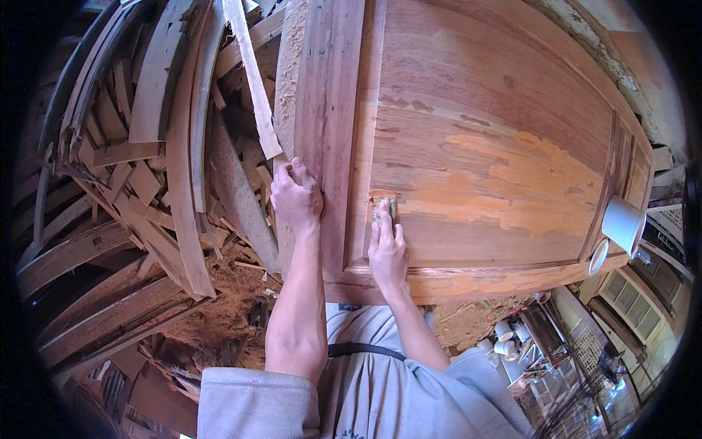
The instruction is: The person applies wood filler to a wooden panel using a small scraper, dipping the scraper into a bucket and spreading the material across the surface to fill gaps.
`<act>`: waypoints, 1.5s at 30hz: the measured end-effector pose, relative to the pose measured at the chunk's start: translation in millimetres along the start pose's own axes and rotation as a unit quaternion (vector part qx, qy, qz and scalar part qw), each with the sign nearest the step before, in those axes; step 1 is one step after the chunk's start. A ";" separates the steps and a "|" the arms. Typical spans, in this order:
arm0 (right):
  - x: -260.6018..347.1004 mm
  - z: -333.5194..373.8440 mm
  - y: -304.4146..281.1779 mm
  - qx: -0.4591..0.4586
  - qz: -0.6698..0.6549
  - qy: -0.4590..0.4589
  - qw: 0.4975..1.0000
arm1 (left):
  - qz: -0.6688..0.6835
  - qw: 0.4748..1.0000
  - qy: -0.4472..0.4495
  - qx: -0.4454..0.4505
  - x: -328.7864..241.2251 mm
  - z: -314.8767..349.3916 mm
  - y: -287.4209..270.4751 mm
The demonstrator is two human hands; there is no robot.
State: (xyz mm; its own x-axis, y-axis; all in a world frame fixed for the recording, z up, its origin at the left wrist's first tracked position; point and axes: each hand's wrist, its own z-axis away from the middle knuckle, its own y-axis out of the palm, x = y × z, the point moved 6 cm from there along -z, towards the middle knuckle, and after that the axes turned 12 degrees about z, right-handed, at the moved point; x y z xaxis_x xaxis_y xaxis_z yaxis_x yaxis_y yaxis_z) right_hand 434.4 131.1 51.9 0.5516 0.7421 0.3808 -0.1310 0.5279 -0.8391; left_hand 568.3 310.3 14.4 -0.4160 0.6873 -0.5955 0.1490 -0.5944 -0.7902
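A reddish-brown wooden door panel (468, 80) with a raised frame lies in front of me. Orange filler (537, 179) is smeared across its inner board. My right hand (387, 252) grips a small, filler-stained scraper (383, 201), its fingers stretched along the back. The scraper's edge touches the board beside the left frame strip, with orange filler at its far end. At the panel's left edge, my left hand (297, 196) has its fingers curled in; what they hold, if anything, is hidden. Just beyond those fingers ends a thin pale wood strip (257, 95).
Offcuts and long boards (183, 146) are heaped on the left, above sawdust (227, 314). A white tub (624, 223) and its round lid (599, 256) are at the panel's right end. Several white containers (504, 333) stand among clutter at lower right.
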 end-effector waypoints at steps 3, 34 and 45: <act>-9.4 3.0 -15.0 0.039 -0.026 -0.012 0.999 | 0.003 1.000 0.009 -0.009 -3.7 1.0 -1.9; 19.5 -50.5 -47.1 0.153 0.209 -0.240 0.936 | 0.001 1.000 0.015 -0.022 2.2 -0.6 0.8; -50.6 -71.4 -107.3 0.197 0.334 -0.226 0.894 | -0.005 0.999 0.025 -0.033 1.9 0.3 -1.5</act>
State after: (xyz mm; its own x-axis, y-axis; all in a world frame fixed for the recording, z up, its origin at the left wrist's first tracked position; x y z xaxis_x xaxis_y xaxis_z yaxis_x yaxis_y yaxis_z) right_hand 479.4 7.5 94.9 -0.1348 0.9901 0.0390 -0.6356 -0.0562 -0.7700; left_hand 567.0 312.4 14.5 -0.3726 0.7141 -0.5926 0.2042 -0.5599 -0.8030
